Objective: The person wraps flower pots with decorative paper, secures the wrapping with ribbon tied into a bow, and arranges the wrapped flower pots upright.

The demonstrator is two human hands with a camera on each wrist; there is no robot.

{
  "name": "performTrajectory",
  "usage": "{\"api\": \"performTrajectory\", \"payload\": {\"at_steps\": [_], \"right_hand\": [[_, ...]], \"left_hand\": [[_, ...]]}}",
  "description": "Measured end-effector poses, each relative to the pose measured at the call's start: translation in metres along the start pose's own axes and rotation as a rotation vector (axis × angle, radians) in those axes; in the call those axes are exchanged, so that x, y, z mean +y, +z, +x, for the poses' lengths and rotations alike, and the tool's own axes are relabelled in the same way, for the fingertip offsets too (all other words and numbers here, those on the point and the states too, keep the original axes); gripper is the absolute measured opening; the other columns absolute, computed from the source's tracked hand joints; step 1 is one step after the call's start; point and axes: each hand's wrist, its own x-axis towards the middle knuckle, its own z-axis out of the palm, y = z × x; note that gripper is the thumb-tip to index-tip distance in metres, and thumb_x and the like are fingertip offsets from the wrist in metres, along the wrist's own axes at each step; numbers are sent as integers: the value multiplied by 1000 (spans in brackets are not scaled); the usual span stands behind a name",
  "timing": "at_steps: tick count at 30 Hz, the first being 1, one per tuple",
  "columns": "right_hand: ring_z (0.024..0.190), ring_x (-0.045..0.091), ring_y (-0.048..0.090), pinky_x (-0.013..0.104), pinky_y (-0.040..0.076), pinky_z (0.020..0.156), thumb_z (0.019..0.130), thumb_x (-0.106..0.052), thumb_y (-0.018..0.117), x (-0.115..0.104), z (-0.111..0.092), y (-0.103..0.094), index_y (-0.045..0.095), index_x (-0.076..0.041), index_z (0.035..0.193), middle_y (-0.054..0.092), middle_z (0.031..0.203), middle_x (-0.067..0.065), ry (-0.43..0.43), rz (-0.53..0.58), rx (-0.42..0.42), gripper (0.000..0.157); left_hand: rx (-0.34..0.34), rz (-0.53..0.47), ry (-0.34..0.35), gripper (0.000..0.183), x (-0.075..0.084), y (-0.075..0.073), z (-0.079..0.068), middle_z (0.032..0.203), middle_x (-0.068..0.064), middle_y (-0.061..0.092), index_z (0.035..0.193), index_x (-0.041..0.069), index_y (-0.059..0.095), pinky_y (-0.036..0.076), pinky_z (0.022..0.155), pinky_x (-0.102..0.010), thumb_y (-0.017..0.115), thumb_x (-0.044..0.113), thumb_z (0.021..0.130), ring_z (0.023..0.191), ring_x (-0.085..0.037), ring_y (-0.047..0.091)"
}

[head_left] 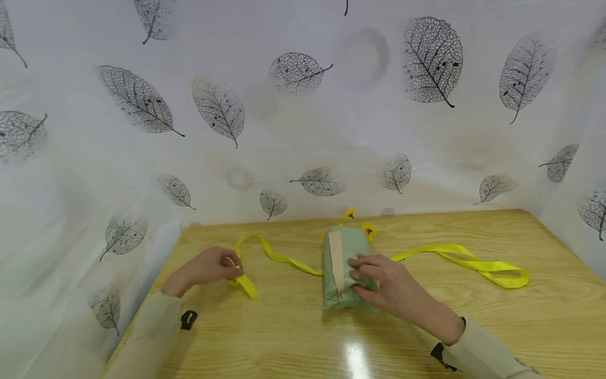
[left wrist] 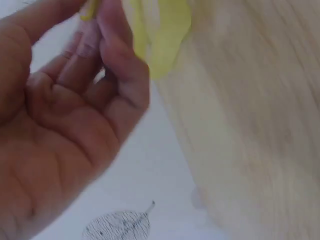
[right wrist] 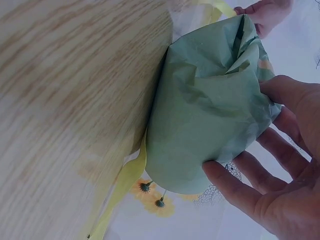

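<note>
A package wrapped in pale green paper (head_left: 349, 273) lies on the table, with a peach strip (head_left: 336, 263) along its top. Yellow ribbon (head_left: 284, 258) comes out from both sides of the package at its base. On the left, my left hand (head_left: 215, 267) pinches the ribbon's folded end between thumb and fingers. My right hand (head_left: 393, 284) rests on the package's right side, fingers spread and only slightly bent. In the right wrist view, its thumb and fingertips touch the crumpled green paper (right wrist: 200, 110).
Yellow flowers (head_left: 369, 230) show beyond the package's far end. The ribbon's right length loops over the wooden table (head_left: 284, 342). A white sheet printed with dark leaves (head_left: 322, 137) hangs behind the table and along its sides.
</note>
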Motion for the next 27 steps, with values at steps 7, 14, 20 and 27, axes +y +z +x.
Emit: {"api": "performTrajectory", "payload": {"at_steps": [7,14,20,27], "right_hand": [[101,32,74,33,63,75,68,-1,93,1,0,0,73,-14,83,76,107,8,-14,4,13,29],[101,31,74,31,63,74,67,-1,93,2,-1,0,73,-14,83,76,107,8,-11,14,15,29],[100,32,74,34,63,76,67,0,93,2,-1,1,72,-13,83,76,106,8,-19,16,15,29],[101,31,74,35,63,78,67,1,92,2,-2,-1,73,-12,84,76,107,8,-17,31,21,28]], "left_hand": [[-66,-328,102,28,46,10,8,103,-12,72,113,6,66,58,90,-52,65,32,102,101,-40,68],[29,-600,119,31,82,33,25,107,-5,67,120,2,64,58,97,-44,65,28,102,101,-23,70],[88,-667,126,34,112,45,45,105,-4,68,122,3,65,60,93,-35,63,31,103,99,-18,69],[90,-668,169,25,152,61,76,104,-3,69,118,5,68,60,87,-34,61,25,104,98,-21,70]]}}
